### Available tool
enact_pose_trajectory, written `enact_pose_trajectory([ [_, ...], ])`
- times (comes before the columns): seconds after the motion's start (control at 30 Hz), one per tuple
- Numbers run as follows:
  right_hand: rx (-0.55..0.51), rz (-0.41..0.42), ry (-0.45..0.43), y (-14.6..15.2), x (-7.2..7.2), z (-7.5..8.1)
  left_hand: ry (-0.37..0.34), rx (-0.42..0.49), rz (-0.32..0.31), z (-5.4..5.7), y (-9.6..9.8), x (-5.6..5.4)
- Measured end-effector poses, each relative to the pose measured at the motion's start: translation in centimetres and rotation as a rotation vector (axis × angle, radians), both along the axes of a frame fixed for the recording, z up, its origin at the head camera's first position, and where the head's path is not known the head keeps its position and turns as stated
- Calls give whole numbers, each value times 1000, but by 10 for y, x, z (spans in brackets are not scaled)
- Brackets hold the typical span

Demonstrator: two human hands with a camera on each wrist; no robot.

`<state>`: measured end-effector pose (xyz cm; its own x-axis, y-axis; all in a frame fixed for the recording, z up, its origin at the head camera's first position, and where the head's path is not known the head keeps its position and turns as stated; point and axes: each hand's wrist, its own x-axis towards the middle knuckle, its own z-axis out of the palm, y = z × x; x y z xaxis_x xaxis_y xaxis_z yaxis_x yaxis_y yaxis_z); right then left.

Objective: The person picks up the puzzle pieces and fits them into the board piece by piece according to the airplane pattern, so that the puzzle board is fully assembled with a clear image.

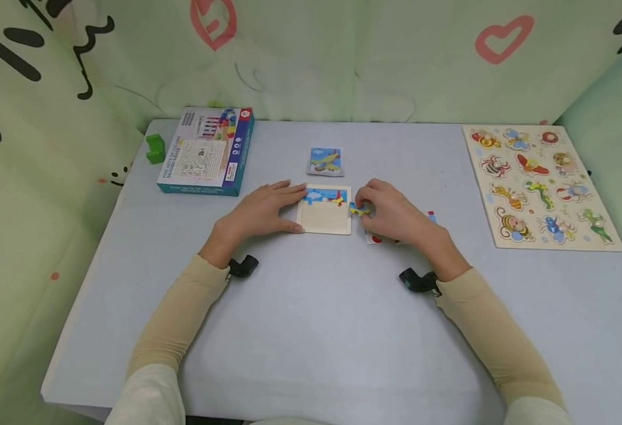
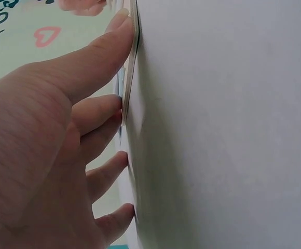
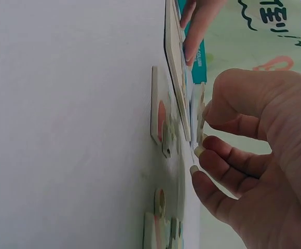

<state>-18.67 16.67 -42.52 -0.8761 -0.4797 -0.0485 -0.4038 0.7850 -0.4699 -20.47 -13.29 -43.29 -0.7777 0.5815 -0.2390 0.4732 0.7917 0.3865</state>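
Note:
A small wooden puzzle tray point(image 1: 324, 222) lies mid-table, with sky-blue pieces point(image 1: 318, 196) and a red-and-yellow bit along its far side. My left hand point(image 1: 262, 208) steadies the tray's left edge, fingers extended and thumb point(image 2: 101, 59) at the near corner. Just off the tray's right edge, my right hand point(image 1: 390, 211) pinches a blue-and-yellow jigsaw piece point(image 1: 358, 209) between thumb and fingers. Seen edge-on in the right wrist view, that thin piece point(image 3: 201, 111) is held above the table. Loose puzzle pieces point(image 1: 373, 238) lie beneath and beside the right hand, partly hidden by it.
Behind the tray lies a square airplane picture point(image 1: 325, 162). A boxed set point(image 1: 205, 150) and a green block point(image 1: 155, 149) occupy the back left. On the right is a large wooden insect puzzle board point(image 1: 547, 189). A printed curtain point(image 1: 343, 65) hangs behind the table.

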Motion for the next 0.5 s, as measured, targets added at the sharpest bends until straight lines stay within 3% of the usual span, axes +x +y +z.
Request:
enact_pose_trajectory([
  [0.5, -37, 108, 16, -45, -7, 0, -10, 10, -1, 2, 0, -1],
])
